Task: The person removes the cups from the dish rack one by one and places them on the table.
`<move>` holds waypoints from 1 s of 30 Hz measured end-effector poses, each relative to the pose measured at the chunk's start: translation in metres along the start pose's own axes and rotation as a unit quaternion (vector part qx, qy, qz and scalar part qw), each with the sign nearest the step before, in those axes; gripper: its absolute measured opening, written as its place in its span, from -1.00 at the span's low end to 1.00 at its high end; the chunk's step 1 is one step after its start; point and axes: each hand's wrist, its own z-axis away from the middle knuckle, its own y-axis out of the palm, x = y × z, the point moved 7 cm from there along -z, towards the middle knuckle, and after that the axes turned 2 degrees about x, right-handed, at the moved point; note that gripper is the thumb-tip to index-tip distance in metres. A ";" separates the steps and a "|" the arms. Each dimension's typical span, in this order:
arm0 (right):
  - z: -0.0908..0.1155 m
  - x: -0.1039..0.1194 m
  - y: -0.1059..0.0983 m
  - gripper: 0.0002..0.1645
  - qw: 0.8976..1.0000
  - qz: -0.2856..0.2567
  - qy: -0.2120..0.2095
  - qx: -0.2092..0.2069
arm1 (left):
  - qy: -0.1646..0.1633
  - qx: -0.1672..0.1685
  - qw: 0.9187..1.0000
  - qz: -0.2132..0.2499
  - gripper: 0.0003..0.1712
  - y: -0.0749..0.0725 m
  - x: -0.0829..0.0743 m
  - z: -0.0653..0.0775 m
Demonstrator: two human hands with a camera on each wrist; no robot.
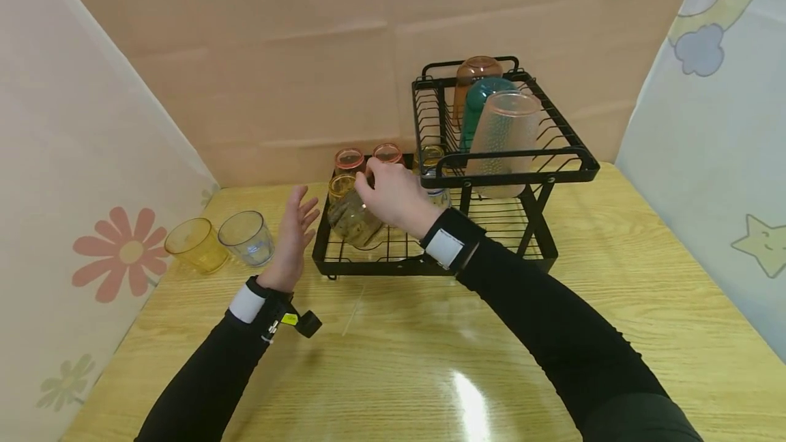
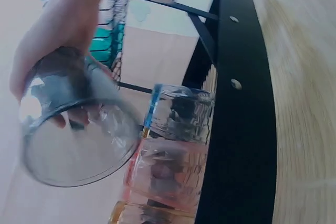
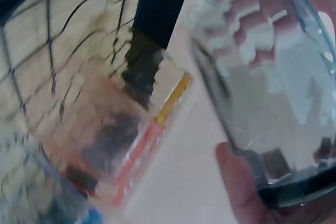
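My right hand (image 1: 399, 198) grips a clear drinking glass (image 1: 355, 222) above the front left of the black rack's lower tier. In the left wrist view, the same glass (image 2: 50, 95) is tilted with its wide mouth downward. Fingers and thumb lie round the glass (image 3: 283, 93) in the right wrist view. My left hand (image 1: 288, 244) has its fingers extended, holds nothing and stands left of the rack. Beside it on the table are a clear bluish glass (image 1: 247, 239) and a yellow glass (image 1: 198, 245), both mouth up.
The two-tier black dish rack (image 1: 359, 268) stands on the wooden table. Its lower tier holds upturned glasses, including a red one (image 1: 349, 159) and a yellow one (image 1: 340, 187). Above are orange (image 1: 475, 74), teal (image 1: 482, 97) and clear textured (image 1: 506, 128) tumblers. A curtain backs the table.
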 end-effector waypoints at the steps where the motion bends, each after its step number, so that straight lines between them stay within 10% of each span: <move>1: -0.001 0.000 0.000 -0.64 1.000 -0.024 0.001 -0.012 | -0.002 -0.003 1.000 0.018 -0.13 -0.002 0.001 0.001; 14: -0.012 0.025 0.027 -0.61 0.953 -0.284 -0.019 -0.107 | -0.012 -0.081 0.955 0.286 0.05 -0.004 -0.002 0.015; 21: -0.018 0.043 0.043 -0.63 0.938 -0.312 -0.029 -0.148 | 0.007 -0.107 0.938 0.330 0.05 -0.004 -0.005 0.017; 30: -0.013 0.058 0.067 -0.63 0.946 -0.284 -0.078 -0.134 | 0.048 -0.137 0.909 0.392 -0.30 -0.014 -0.009 0.012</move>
